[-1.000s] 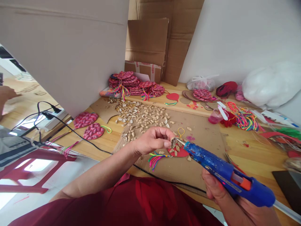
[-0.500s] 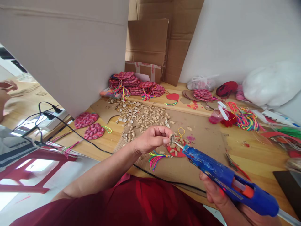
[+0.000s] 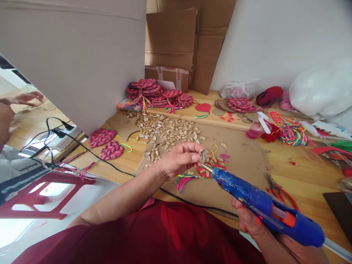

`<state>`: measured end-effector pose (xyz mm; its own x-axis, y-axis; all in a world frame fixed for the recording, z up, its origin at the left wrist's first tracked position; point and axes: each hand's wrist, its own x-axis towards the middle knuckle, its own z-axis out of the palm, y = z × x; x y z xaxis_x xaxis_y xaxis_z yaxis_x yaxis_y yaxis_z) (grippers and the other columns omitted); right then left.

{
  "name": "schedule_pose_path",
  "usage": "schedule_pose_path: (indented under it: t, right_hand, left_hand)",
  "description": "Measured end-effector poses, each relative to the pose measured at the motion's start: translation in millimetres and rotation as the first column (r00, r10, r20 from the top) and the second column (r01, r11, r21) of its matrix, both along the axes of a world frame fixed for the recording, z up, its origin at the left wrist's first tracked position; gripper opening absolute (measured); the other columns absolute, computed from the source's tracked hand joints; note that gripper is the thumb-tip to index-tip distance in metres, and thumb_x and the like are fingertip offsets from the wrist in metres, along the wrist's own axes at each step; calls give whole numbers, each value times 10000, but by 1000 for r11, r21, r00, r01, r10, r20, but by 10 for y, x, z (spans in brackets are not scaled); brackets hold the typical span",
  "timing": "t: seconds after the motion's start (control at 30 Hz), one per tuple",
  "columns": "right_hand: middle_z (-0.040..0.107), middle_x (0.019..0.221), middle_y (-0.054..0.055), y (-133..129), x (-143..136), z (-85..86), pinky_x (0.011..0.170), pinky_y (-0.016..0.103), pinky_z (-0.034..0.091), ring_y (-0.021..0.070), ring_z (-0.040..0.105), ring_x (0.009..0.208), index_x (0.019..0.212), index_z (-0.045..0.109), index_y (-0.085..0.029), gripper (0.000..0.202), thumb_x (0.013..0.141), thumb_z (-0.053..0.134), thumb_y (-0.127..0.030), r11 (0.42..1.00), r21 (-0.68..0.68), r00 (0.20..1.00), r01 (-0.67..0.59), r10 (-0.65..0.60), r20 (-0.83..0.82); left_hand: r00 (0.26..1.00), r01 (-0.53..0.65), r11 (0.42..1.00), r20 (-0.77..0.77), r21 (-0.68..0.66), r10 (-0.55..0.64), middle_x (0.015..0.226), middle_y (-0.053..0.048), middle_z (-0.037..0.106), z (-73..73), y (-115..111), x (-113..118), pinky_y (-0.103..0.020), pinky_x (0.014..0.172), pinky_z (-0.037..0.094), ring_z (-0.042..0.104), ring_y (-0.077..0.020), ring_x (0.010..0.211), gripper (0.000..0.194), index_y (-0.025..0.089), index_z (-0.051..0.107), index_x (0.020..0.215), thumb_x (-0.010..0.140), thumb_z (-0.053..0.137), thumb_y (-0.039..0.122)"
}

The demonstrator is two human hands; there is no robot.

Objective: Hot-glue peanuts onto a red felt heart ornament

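Observation:
Between thumb and fingers, my left hand (image 3: pixel 183 158) pinches a peanut shell (image 3: pixel 202 156) with its hollow side showing. My right hand (image 3: pixel 254 223) is wrapped round a blue hot glue gun (image 3: pixel 264 205), whose metal nozzle points at the shell from just below right. A clear glue stick (image 3: pixel 338 250) sticks out of the gun's back. Under the shell and nozzle lies a red heart-shaped piece (image 3: pixel 221 161) with several peanut shells on it, a yellow loop at its top and a multicoloured tassel (image 3: pixel 184 182). The hand and gun partly cover it.
Loose peanut shells (image 3: pixel 176 132) are spread over the cardboard sheet (image 3: pixel 239 146). Pink shell-covered pieces (image 3: pixel 145 91) are stacked behind. Red-handled pliers (image 3: pixel 280 190) lie to the right, near coloured threads (image 3: pixel 294 134). A black cord (image 3: pixel 110 164) crosses the table; another person's hand (image 3: pixel 27 98) shows far left.
The peanut shell has turned slightly, showing more of its hollow side, and the nozzle now sits a little lower beside it. The view has shifted slightly. The other person's hand moved right.

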<state>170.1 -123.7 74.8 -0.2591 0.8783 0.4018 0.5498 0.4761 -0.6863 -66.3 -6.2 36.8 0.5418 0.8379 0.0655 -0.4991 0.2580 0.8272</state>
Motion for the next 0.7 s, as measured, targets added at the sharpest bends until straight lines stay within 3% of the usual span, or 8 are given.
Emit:
schedule_pose_path:
  t: [0.5, 0.7]
  right_hand:
    - [646, 769, -34, 30, -58, 61, 559, 199, 539, 159, 654, 612, 935, 644, -275, 129, 1015, 599, -365, 1000, -1, 1000, -26, 26, -9]
    - [649, 799, -21, 34, -31, 29, 578, 211, 549, 170, 655, 650, 955, 644, -270, 180, 1013, 597, -433, 998, 55, 998, -5, 2, 64]
  left_hand:
    - [1000, 15, 1000, -18, -7, -15, 656, -11, 599, -3, -4, 10, -246, 659, 400, 534, -102, 643, 418, 129, 654, 740, 612, 886, 452]
    - [1000, 20, 1000, -17, -10, -21, 657, -12, 604, 3, 2, 11, -244, 657, 407, 538, -104, 645, 422, 127, 651, 739, 611, 887, 454]
